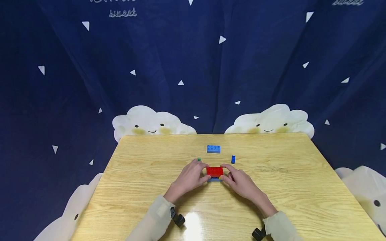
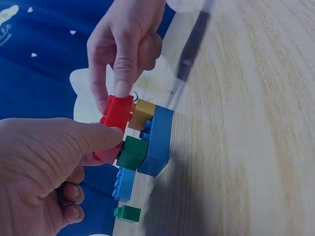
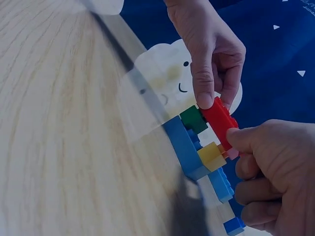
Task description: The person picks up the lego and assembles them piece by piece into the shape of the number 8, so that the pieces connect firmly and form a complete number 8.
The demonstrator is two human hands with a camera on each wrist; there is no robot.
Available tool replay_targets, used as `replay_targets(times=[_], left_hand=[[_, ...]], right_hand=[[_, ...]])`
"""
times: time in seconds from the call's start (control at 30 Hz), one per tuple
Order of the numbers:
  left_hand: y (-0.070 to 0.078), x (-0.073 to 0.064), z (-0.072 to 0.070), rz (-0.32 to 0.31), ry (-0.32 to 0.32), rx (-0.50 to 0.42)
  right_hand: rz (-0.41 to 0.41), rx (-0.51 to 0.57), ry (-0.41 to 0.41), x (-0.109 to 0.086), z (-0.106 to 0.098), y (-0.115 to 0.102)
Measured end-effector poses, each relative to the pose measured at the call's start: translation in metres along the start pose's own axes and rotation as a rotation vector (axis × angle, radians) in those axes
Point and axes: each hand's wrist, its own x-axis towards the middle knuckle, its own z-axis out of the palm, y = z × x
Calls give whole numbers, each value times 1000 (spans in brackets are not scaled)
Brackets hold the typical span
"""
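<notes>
A red brick (image 1: 214, 171) with studs on top is held level between both hands. My left hand (image 1: 192, 176) pinches its left end between thumb and fingers, while my right hand (image 1: 242, 183) does the same at the right end. Under it, a blue brick (image 2: 160, 141) lies on the table, bearing a green brick (image 2: 133, 153) on its left end and a yellow brick (image 2: 142, 114) on its right. Bare blue studs show in the gap between these two. The red brick sits at their tops; whether it is pressed fully down I cannot tell.
On the wooden table (image 1: 144, 167), a light blue studded brick (image 1: 213, 149) lies behind the hands. A small dark blue brick (image 1: 233, 159) is at the back right, and a small green brick (image 1: 199, 159) just beyond the left hand. A navy curtain (image 1: 193, 60) hangs behind.
</notes>
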Motion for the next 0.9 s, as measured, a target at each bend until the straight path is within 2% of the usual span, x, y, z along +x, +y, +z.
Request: replay_targets(times=[0.53, 0.9], left_hand=[[-3, 1, 0, -12, -14, -60], [-6, 2, 2, -14, -23, -84]], right_hand=[[22, -44, -8, 3, -2, -1], [-8, -55, -1, 4, 1, 2]])
